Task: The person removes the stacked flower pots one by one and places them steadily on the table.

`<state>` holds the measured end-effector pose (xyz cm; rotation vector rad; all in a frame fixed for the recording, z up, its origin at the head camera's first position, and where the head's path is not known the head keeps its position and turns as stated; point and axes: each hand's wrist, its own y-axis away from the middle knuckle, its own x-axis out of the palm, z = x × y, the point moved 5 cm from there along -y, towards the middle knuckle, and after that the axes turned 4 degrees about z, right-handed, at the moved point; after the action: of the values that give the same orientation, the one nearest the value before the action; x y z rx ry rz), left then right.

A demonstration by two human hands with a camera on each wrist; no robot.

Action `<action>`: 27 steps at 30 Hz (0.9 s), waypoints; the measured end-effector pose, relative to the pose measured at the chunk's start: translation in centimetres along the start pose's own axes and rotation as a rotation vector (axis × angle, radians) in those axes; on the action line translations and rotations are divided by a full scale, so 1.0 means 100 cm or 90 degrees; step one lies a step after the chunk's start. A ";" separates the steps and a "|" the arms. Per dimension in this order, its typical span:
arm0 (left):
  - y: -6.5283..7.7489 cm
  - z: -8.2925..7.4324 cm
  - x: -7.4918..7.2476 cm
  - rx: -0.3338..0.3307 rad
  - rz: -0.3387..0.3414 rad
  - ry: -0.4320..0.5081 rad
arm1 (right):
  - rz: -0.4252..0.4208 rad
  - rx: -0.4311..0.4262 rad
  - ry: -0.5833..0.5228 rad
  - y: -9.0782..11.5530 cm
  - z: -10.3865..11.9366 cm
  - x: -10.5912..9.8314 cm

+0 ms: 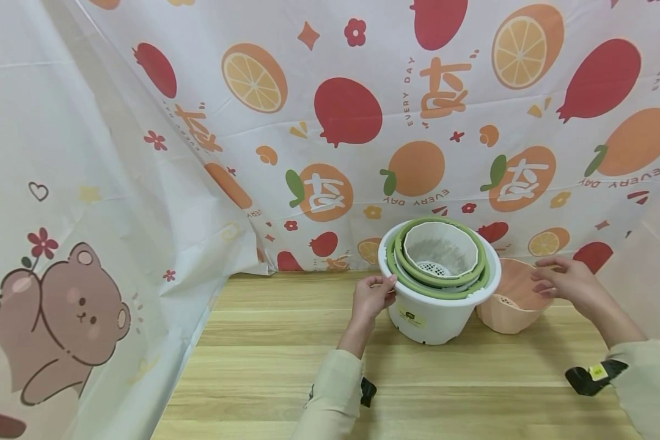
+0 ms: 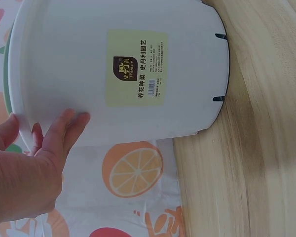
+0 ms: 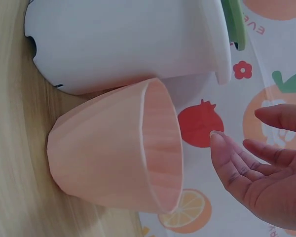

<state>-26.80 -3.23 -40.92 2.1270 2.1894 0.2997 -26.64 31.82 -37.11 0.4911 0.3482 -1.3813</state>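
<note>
A large white flower pot [image 1: 429, 321] stands upright on the table, with several smaller pots nested inside. Two green rims show, and the innermost white pot [image 1: 445, 241] has a perforated bottom. My left hand [image 1: 371, 299] holds the large pot's rim at its left side, thumb at the edge and fingers against the outer wall [image 2: 54, 74]. To the right, close beside it, stands a pink flower pot [image 1: 508, 315] with a faceted wall. Over its right rim hovers my right hand [image 1: 572, 284], fingers loosely bent and apart from the pot in the right wrist view.
The wooden table [image 1: 264, 366] reaches back to a fruit-printed cloth [image 1: 286, 146] hanging just behind the pots. Another cloth with a bear print [image 1: 82, 299] hangs along the left side. A yellowish label [image 2: 137, 69] is on the large pot's wall.
</note>
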 end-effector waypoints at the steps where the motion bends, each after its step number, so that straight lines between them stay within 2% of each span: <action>1: 0.000 0.000 0.000 0.000 0.000 0.001 | 0.001 0.000 0.002 0.000 0.001 0.001; 19: 0.000 0.000 0.000 -0.006 0.000 0.003 | 0.043 -0.007 0.026 -0.002 0.023 0.012; 27: 0.000 0.000 0.000 -0.008 -0.001 0.003 | 0.045 -0.027 0.007 -0.005 0.035 0.017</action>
<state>-26.83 -3.23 -40.94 2.1200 2.1848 0.3177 -26.98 28.51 -35.05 0.4717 0.3649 -1.3005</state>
